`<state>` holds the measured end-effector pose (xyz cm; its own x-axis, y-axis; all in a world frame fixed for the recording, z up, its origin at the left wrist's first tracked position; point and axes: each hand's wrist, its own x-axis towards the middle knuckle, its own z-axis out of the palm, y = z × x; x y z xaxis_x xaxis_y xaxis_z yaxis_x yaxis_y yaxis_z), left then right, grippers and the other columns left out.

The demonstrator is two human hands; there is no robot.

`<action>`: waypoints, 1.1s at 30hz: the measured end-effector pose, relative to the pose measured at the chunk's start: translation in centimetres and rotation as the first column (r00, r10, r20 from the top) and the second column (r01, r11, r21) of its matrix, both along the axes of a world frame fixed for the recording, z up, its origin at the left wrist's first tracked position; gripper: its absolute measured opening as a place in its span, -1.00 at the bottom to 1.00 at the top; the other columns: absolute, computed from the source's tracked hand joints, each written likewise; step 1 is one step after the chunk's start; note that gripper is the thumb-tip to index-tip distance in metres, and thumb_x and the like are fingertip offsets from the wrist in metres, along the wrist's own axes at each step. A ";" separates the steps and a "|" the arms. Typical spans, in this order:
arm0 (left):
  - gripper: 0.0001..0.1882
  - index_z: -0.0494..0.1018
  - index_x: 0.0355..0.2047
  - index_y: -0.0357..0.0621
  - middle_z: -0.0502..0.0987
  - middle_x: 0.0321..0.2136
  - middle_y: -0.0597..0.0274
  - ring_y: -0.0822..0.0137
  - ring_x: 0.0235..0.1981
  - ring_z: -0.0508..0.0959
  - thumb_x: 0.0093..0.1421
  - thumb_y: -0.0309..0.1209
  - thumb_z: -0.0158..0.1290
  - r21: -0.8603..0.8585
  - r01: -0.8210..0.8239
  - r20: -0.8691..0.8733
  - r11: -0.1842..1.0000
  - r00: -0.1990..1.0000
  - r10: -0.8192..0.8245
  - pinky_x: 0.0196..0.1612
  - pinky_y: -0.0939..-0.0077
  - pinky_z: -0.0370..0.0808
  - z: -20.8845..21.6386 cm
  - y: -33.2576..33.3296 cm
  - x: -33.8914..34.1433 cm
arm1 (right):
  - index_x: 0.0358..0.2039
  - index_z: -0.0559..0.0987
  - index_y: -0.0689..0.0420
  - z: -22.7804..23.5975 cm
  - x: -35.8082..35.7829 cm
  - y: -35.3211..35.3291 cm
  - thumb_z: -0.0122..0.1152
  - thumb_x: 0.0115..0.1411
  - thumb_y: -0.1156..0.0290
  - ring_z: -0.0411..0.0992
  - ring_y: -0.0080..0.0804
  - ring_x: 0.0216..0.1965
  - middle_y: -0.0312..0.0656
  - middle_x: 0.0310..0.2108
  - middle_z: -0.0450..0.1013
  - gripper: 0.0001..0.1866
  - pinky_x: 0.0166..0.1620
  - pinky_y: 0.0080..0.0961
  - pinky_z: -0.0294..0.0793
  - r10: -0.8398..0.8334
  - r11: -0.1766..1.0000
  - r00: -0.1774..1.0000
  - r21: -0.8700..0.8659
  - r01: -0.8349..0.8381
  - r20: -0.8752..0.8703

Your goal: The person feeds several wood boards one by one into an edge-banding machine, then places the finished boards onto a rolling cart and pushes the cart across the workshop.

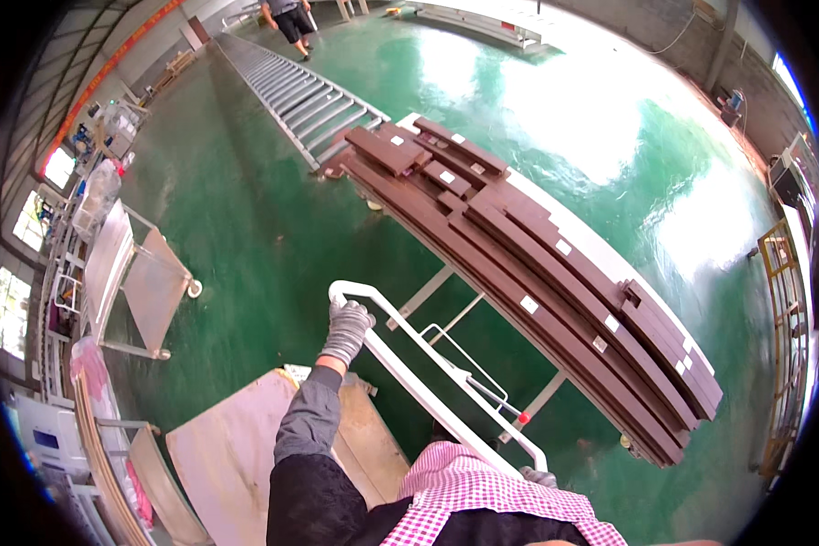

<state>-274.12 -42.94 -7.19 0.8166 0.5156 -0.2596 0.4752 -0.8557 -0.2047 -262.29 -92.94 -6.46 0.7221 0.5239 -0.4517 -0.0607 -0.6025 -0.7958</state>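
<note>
My left hand (346, 329), in a grey striped glove, is wrapped round the upper left end of a long, narrow white frame (420, 389). The frame slants down to the right in front of my body. At its lower right end my right hand (539, 477), also gloved, grips it, mostly hidden behind my pink checked apron (482, 482). A small red piece (524, 418) sits beside the frame's near right part. Beyond the frame, long brown profiles (519, 264) with white labels lie stacked on a pale rack.
A roller conveyor (309, 105) runs away from the stack's far end, where a person (291, 23) stands. Flat boards (232, 446) lie at my left. Further left stands a wheeled trolley (155, 291). A yellowish metal rack (778, 291) stands at the far right.
</note>
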 end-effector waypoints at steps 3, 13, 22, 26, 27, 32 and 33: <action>-0.90 0.47 -0.52 0.17 0.44 -0.46 0.34 0.33 -0.26 0.42 -0.04 -0.28 -0.05 0.009 -0.056 0.110 0.998 0.992 0.054 -0.02 0.04 0.17 -0.6 0.6 1.4 | -0.09 0.39 0.12 0.2 -0.4 0.4 0.12 -0.14 0.68 0.34 -0.40 -0.15 -0.14 -0.24 0.40 -0.50 0.03 -0.59 0.24 -0.306 0.903 0.769 0.084 0.421 -0.561; -0.72 0.30 -0.19 -0.10 0.33 -0.22 0.23 0.39 -0.15 0.32 0.04 -0.45 -0.09 -0.914 0.037 0.386 0.404 -0.225 0.895 0.00 0.34 0.23 0.9 -11.2 0.9 | -0.17 0.45 0.10 0.4 3.8 -0.1 0.15 -0.07 0.45 0.36 -0.35 -0.21 -0.16 -0.29 0.42 -0.63 -0.06 -0.53 0.31 -0.069 0.952 0.454 0.078 0.297 -0.889; -0.11 -0.24 0.20 0.10 0.27 -0.18 -0.13 0.11 -0.38 0.46 -0.13 -0.64 -0.10 -0.869 -0.319 0.423 0.378 -0.081 0.903 -0.51 0.43 0.49 2.1 -20.2 6.0 | -0.21 0.47 0.13 0.4 7.0 -0.8 0.19 -0.08 0.28 0.38 -0.33 -0.25 -0.16 -0.34 0.43 -0.62 -0.13 -0.49 0.34 0.214 0.976 0.483 0.201 -0.079 -0.849; -0.12 -0.24 0.20 0.09 0.30 -0.26 -0.16 0.11 -0.55 0.49 -0.14 -0.68 -0.20 -0.912 -0.368 0.217 0.179 -0.065 0.974 -0.51 0.34 0.49 6.9 -21.1 7.6 | -0.23 0.47 0.14 -0.1 10.1 -0.5 0.21 -0.08 0.20 0.39 -0.33 -0.26 -0.16 -0.36 0.44 -0.59 -0.17 -0.48 0.36 0.346 0.936 0.480 0.256 -0.243 -0.806; -0.13 -0.24 0.20 0.08 0.29 -0.25 -0.20 0.10 -0.53 0.49 -0.15 -0.68 -0.20 -0.856 -0.479 0.231 0.193 -0.020 0.973 -0.50 0.34 0.49 6.9 -21.2 7.6 | -0.24 0.48 0.15 -0.3 11.2 -0.5 0.21 -0.08 0.18 0.39 -0.33 -0.27 -0.16 -0.37 0.44 -0.58 -0.17 -0.47 0.36 0.456 0.885 0.497 0.320 -0.338 -0.738; -0.13 -0.24 0.20 0.12 0.27 -0.26 -0.22 0.09 -0.52 0.49 -0.14 -0.67 -0.21 -0.807 -0.518 0.322 0.285 0.019 0.947 -0.47 0.35 0.49 6.2 -20.9 6.5 | -0.28 0.48 0.13 -0.4 21.3 6.3 0.24 -0.21 0.12 0.41 -0.17 -0.30 -0.06 -0.41 0.44 -0.52 -0.22 -0.35 0.38 0.922 0.372 0.274 -0.425 -0.825 0.274; -0.12 -0.25 0.20 0.11 0.28 -0.26 -0.22 0.08 -0.51 0.49 -0.14 -0.66 -0.20 -0.803 -0.530 0.299 0.273 0.037 0.953 -0.44 0.34 0.49 7.4 -20.7 7.0 | -0.23 0.47 0.11 -0.5 23.3 7.1 0.24 -0.20 0.09 0.37 -0.14 -0.21 -0.08 -0.29 0.41 -0.48 -0.16 -0.32 0.35 0.923 0.374 0.255 -0.520 -0.768 0.288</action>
<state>-267.16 -63.63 0.18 -0.0230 0.9526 -0.3034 0.6442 0.2462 0.7242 -239.04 -85.82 -6.94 0.0465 0.9027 -0.4278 0.9148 -0.2105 -0.3447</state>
